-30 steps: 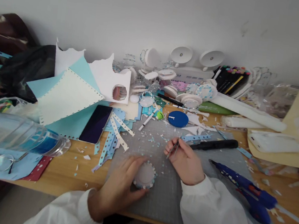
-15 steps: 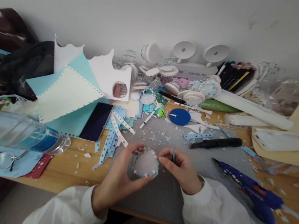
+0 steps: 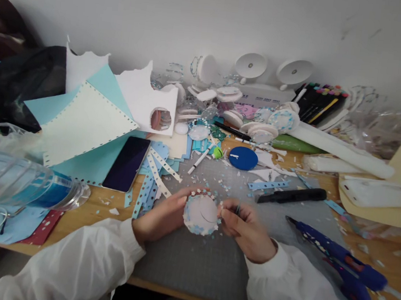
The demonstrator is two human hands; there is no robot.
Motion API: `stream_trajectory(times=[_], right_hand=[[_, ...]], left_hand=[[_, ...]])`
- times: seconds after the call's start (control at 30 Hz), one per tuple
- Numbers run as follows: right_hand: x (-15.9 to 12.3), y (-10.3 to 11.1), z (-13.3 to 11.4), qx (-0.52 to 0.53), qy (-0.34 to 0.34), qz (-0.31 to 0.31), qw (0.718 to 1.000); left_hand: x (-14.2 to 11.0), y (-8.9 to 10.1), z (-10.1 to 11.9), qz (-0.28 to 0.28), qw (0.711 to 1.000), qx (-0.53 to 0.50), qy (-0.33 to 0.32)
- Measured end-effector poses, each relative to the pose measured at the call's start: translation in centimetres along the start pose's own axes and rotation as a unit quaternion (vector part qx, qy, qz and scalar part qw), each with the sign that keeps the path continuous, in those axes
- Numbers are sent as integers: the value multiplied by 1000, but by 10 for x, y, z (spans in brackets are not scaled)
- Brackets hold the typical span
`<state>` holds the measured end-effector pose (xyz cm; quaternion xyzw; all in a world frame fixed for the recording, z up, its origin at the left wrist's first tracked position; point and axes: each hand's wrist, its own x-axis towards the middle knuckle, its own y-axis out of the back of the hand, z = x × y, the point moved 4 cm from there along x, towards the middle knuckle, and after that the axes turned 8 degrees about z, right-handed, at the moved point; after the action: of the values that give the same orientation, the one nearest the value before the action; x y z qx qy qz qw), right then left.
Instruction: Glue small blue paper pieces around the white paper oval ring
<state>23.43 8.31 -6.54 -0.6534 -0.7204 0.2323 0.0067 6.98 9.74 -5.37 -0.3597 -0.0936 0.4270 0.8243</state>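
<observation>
My left hand (image 3: pixel 165 215) grips a round white disc (image 3: pixel 201 213) by its left side. Small white and pale blue paper stars ring the disc's rim, and a thin curved dark line shows on its face. At the disc's right edge, my right hand (image 3: pixel 246 226) is closed, thumb and fingers pinched against or very near the stars. A thin dark object (image 3: pixel 238 207) pokes up between the right fingers; its kind is unclear. Both hands are above the grey cutting mat (image 3: pixel 188 263), and loose paper stars lie scattered on it beyond them.
A blue glue gun (image 3: pixel 340 255) and a black utility knife (image 3: pixel 292 196) lie to the right. Leftward are a phone (image 3: pixel 126 164), punched paper strips (image 3: pixel 149 187), and a plastic bottle (image 3: pixel 21 179) on its side. A blue oval lid (image 3: pixel 243 158) lies ahead; white discs crowd the back.
The disc has turned and tilted in the left hand, showing its face more fully. My left fingers have shifted around behind its left side. The right hand has moved slightly right with it.
</observation>
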Motion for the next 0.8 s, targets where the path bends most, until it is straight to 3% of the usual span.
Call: stream_trajectory(times=[0.1,0.27,0.57,0.8], right_hand=[[-1,-4,-2,9,-3,-12,1000],[-2,-2,-3,-24,-6,5,1000],[-1,4,-3,-53,20,27,998],[-1,4,-6,-63,60,37,996]], left_hand=[[-1,-4,-7,-18,992,-98,76],[-4,-5,-7,-13,980,-139,139],[-5,-2,-2,-7,985,-123,121],[-4,1,-6,14,984,-89,150]])
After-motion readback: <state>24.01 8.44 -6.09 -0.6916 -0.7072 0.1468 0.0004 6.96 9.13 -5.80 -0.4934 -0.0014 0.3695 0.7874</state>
